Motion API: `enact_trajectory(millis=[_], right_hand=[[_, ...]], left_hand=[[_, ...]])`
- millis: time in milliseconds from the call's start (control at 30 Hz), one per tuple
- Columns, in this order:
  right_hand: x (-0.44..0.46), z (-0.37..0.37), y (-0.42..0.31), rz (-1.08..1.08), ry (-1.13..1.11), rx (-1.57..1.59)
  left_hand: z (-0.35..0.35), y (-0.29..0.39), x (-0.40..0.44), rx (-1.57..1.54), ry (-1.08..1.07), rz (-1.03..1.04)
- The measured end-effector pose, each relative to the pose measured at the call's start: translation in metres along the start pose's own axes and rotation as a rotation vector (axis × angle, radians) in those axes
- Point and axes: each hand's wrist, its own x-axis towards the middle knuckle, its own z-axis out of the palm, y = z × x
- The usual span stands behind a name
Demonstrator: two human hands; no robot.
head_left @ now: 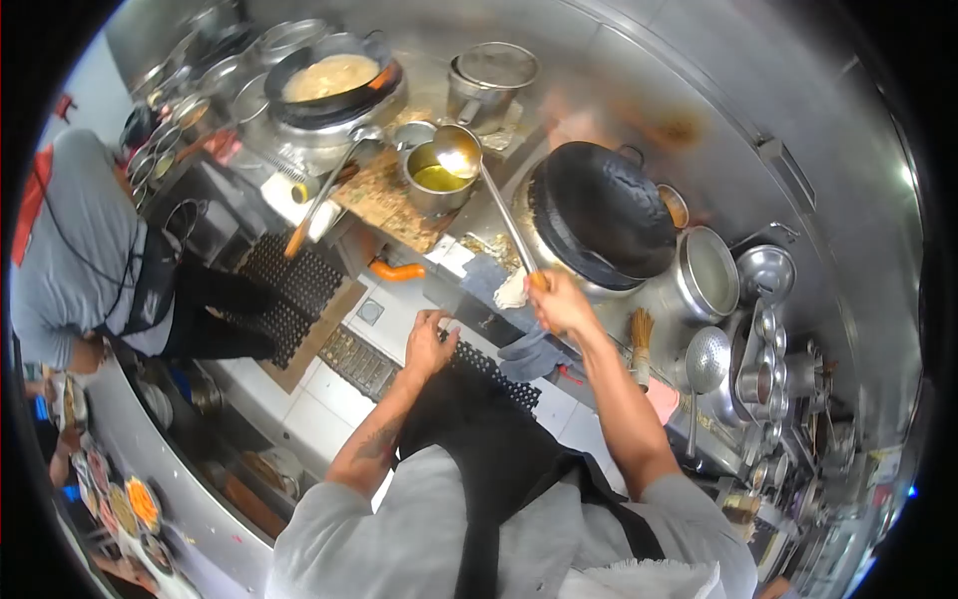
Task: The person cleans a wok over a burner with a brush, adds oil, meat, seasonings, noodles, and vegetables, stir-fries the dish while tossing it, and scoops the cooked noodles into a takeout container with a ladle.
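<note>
Ladle (pixel 458 152): bowl over the rim of the pot of yellow liquid (pixel 439 206); touching or just above, can't tell. Glare in the bowl hides how full it is.
Right hand (pixel 561 304): wrapped round the ladle's wooden handle end, firm by the look of it.
Left hand (pixel 431 342): fingers loosely curled, nothing seen in them, off the table front and over the floor.
Pot spot: beside the mottled board (pixel 384 205), with the strainer pot (pixel 496 65) behind it.
Ladle step: reads as ladle work at the pot, dipping or draining; one frame won't settle which.
Ladle next: calls for a level bowl and a steady wrist until clear of the pot rim.
Wok side: dark wok (pixel 624 215) just right of the handle, so a swing that way needs lift over its rim.
Left side: second ladle (pixel 321 197) sticks out past the table edge; orange handle-like piece (pixel 396 271) juts out there too. Snag risk.
Near edge: pale cloth (pixel 511 290) under the right hand, grey-blue cloth (pixel 534 354) hanging below.
Right forearm: passes near the brush (pixel 642 334), little slack outward.
Open room: widest over the tiled floor (pixel 299 414); co-worker (pixel 95 240) well apart at far left.
</note>
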Motion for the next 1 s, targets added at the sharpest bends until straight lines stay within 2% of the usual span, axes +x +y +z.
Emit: enact_trajectory(millis=[33,133,200,233,300,433,500,567,600,633,700,733,767,833,900,933,967,1000], right_hand=[[0.001,0.005,-0.026,0.011,0.083,-0.17],[0.033,0.003,-0.042,0.025,-0.056,-0.177],[0.038,-0.004,-0.048,0.149,-0.243,0.404],[0.036,-0.007,-0.045,0.149,-0.243,0.406],[0.029,-0.012,-0.032,0.187,-0.347,0.744],[0.013,-0.013,-0.013,0.108,-0.328,0.864],[0.012,-0.017,0.002,0.1,-0.315,0.939],[0.006,-0.018,0.013,0.062,-0.248,0.785],[0.004,-0.013,0.016,0.039,-0.118,0.435],[0.002,-0.015,0.021,0.039,-0.098,0.457],[-0.002,-0.015,0.04,-0.251,0.228,-0.322],[0.004,-0.008,0.064,-0.392,0.388,-0.425],[-0.009,-0.008,0.064,-0.374,0.41,-0.413],[-0.041,-0.013,0.052,-0.005,0.181,0.189],[-0.06,-0.025,0.072,-0.031,0.022,0.982],[-0.078,-0.043,0.071,-0.011,-0.036,1.257],[-0.09,-0.058,0.085,-0.079,-0.138,1.42],[-0.102,-0.067,0.098,-0.147,-0.147,1.471]], left_hand=[[-0.006,-0.004,-0.01,0.0,0.006,-0.017],[-0.018,-0.028,-0.033,-0.003,0.09,-0.111],[-0.026,-0.046,-0.055,0.018,0.074,-0.173],[-0.03,-0.055,-0.065,0.038,0.056,-0.234],[-0.03,-0.084,-0.082,0.097,0.038,-0.244],[-0.022,-0.099,-0.089,0.149,-0.035,-0.254],[-0.019,-0.086,-0.078,0.184,-0.102,-0.238],[-0.009,-0.078,-0.064,0.183,-0.128,-0.185],[-0.004,-0.071,-0.057,0.203,-0.105,-0.096],[0.002,-0.065,-0.049,0.215,-0.125,-0.077],[0.01,-0.042,-0.033,0.111,-0.186,-0.067],[0.018,-0.038,-0.026,0.128,-0.165,0.005],[0.024,-0.031,-0.021,0.135,-0.188,0.023],[0.037,-0.006,-0.011,0.081,-0.258,-0.046],[0.057,0.039,-0.008,-0.132,-0.451,-0.129],[0.067,0.082,-0.005,-0.292,-0.552,-0.069],[0.08,0.13,-0.001,-0.45,-0.649,-0.029],[0.098,0.178,0.003,-0.829,-0.828,-0.164]])
